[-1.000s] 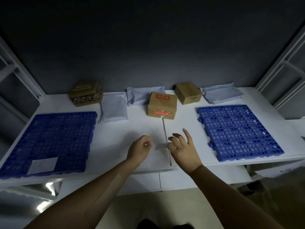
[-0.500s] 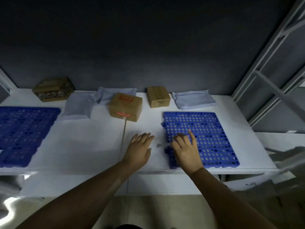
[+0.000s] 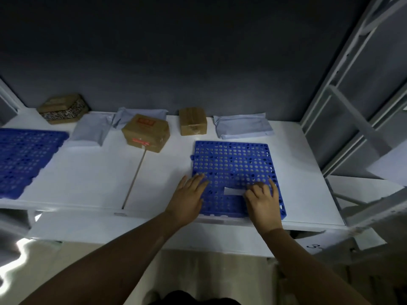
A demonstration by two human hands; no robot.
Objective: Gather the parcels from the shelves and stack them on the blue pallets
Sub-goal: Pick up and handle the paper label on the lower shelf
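Left hand (image 3: 187, 199) lies flat, fingers straight, on the blue pallet (image 3: 231, 159); right hand (image 3: 263, 203) pinches a white slip (image 3: 233, 191) there.

blue perforated pallet (image 3: 233, 164) | brown box (image 3: 145, 133), red label | white table (image 3: 88, 177)

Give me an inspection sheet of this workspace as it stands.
Surface: white table, seam down its middle.
Job's things: right blue pallet and left blue pallet, no parcels on them in view; patterned box, red-labelled box, plain box and three grey mailers along the back.
Clutter: white slip on the right pallet.
Hands: left hand flat on that pallet's left edge; right hand, fingers bent, on the slip's end.
Cables: nothing seen.
Surroundings: dark wall, grey shelf frame at right.
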